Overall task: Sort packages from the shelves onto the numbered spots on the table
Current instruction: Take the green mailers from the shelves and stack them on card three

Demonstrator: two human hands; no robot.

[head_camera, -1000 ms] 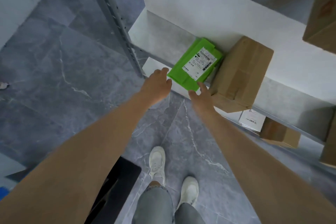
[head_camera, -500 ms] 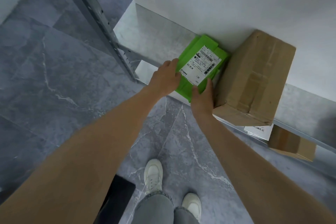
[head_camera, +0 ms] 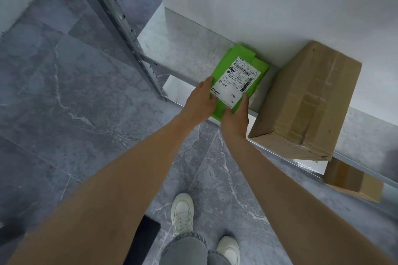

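Green package (head_camera: 239,53) at the shelf (head_camera: 183,49) edge, near end in the grip of left hand (head_camera: 200,102) and right hand (head_camera: 235,119).

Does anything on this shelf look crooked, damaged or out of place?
Yes. The large box sits turned on the shelf, its near end jutting past the front edge, with wrinkled tape. The green package also lies askew.
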